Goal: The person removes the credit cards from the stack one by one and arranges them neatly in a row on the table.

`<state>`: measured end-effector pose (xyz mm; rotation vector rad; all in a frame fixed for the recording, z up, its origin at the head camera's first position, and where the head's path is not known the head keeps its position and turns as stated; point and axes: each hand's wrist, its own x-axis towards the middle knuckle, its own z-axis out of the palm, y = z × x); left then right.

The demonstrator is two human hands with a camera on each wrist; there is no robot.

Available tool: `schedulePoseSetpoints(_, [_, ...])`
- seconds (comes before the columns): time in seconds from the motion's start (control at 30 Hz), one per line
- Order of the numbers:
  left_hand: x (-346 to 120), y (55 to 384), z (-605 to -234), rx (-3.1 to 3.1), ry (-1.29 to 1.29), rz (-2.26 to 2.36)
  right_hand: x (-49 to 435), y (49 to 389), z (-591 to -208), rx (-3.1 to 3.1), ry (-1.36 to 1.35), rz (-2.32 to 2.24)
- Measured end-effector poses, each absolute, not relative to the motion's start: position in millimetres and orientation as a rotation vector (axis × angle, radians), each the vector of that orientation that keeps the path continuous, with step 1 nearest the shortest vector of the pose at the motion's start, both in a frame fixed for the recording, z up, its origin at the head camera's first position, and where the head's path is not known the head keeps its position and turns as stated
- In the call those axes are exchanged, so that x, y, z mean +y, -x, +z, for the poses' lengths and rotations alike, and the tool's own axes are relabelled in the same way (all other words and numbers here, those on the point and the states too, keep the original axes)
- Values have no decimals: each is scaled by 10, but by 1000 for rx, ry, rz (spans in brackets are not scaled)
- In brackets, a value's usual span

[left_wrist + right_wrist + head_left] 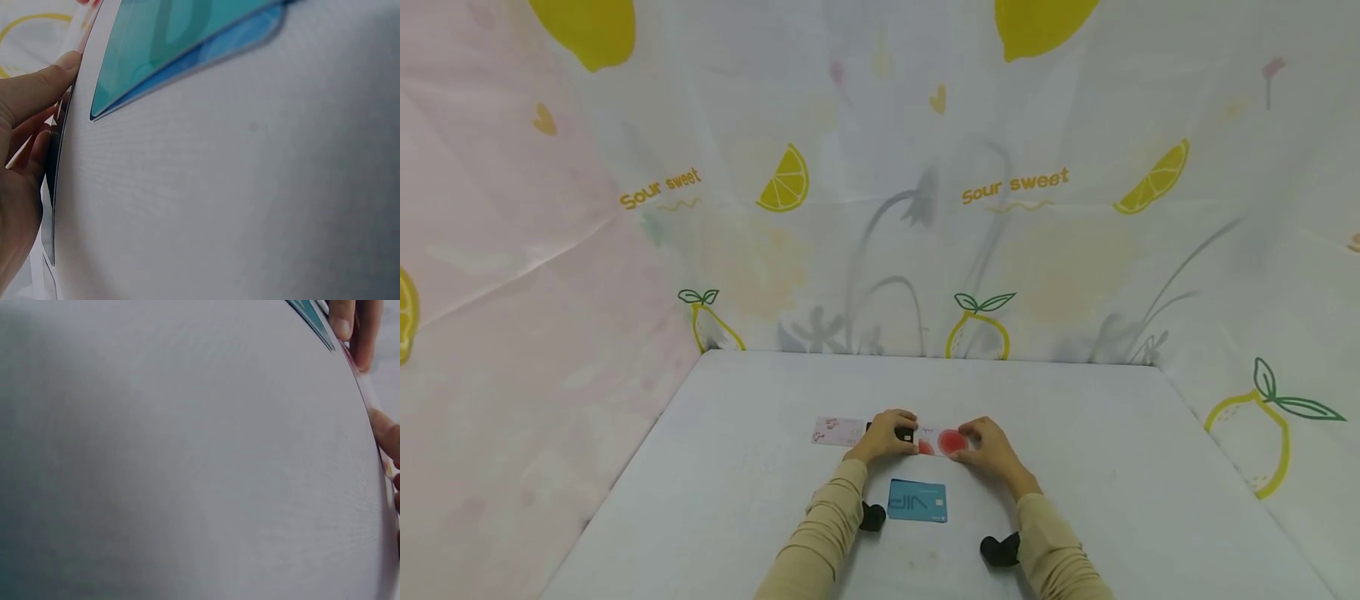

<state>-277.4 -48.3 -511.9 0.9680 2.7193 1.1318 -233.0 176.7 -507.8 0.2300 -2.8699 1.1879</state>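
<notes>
Three cards lie in a row across the white table in the head view. At the left end is a pale card with pink flowers point(837, 432). My left hand point(882, 437) covers much of the black card point(905, 434) in the middle, thumb at its near edge and fingers at its far edge. My right hand point(995, 452) pinches the right end of a white card with red circles point(952, 442) between thumb and fingers. Nearer to me lies a teal VIP card point(917, 502), overlapping a blue card point(237, 47) that peeks out beneath it in the left wrist view.
The white tabletop point(737, 483) extends around the cards to a lemon-print cloth point(880, 250) hanging at the back and sides. Black devices point(873, 517) are strapped at both wrists, close to the teal card on its left and right.
</notes>
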Motion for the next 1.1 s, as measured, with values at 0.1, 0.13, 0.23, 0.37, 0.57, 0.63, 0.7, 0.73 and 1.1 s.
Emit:
schedulePoseSetpoints(0.1, [-483,2763,-5101,2699,-941,1149,1755,2317,-5090,-2847,-240,1189])
schedulePoseSetpoints(0.13, [-482,2760,-5098,2695,-935,1149,1753,2314,-5096,-2841,-247,1187])
schedulePoseSetpoints(0.23, [-480,2753,-5091,2681,-915,1154,1748,2310,-5110,-2824,-257,1188])
schedulePoseSetpoints(0.37, [-479,2757,-5090,2686,-928,1147,1747,2316,-5129,-2809,-259,1188])
schedulePoseSetpoints(0.57, [-489,2761,-5093,2696,-981,1144,1752,2309,-5133,-2798,-265,1177])
schedulePoseSetpoints(0.63, [-492,2763,-5097,2698,-985,1145,1751,2305,-5135,-2790,-283,1171])
schedulePoseSetpoints(0.7, [-496,2765,-5100,2695,-985,1153,1745,2301,-5134,-2783,-286,1181])
schedulePoseSetpoints(0.73, [-496,2768,-5101,2696,-991,1155,1744,2299,-5133,-2780,-293,1184])
schedulePoseSetpoints(1.1, [-497,2764,-5074,2667,-986,1187,1740,2296,-5128,-2791,-296,1186])
